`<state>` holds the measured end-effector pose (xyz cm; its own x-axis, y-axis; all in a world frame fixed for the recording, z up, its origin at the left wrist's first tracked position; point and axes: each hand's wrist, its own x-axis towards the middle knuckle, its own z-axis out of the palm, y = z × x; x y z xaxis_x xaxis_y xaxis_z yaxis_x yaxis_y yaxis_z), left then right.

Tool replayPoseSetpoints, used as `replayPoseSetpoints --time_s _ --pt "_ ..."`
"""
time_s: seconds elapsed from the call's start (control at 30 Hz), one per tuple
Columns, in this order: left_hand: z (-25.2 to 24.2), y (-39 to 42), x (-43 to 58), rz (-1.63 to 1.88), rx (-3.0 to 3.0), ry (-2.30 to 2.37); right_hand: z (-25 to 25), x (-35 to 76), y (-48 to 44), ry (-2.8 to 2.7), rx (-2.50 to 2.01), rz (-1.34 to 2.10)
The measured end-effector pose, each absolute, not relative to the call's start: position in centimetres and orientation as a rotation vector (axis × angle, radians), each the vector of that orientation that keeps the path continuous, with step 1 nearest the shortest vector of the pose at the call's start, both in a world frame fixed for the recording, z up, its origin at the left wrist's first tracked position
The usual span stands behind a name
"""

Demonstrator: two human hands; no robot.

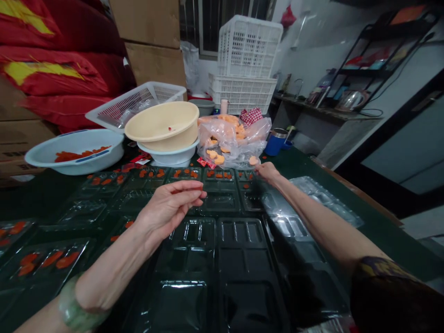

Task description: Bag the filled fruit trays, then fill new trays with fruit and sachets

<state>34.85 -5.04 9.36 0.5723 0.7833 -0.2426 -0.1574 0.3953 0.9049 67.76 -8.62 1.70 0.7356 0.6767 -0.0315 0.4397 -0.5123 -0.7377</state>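
Hands above black plastic trays (222, 196): left hand (168, 208) pinched at the fingertips, anything held unclear; right hand (268, 172) just beside an orange piece (254, 160) by a plastic bag (231, 148), grip unclear. Risk: bumping that bag could spill more onto the trays.

stacked white crates (247, 60), maybe a steel kettle (351, 100) on a shelf (326, 113)
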Motion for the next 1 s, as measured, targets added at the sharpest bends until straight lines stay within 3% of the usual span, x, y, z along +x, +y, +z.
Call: replayPoseSetpoints --time_s 0.57,1.0 --pt "8.6 -5.1 33.5 0.731 0.935 0.822 2.5 70.3 -9.3 -0.64 -2.303 0.644" --pt "9.1 -5.2 32.5 0.769 0.897 0.874 2.3 68.6 -9.8 -0.935 -2.369 0.291"
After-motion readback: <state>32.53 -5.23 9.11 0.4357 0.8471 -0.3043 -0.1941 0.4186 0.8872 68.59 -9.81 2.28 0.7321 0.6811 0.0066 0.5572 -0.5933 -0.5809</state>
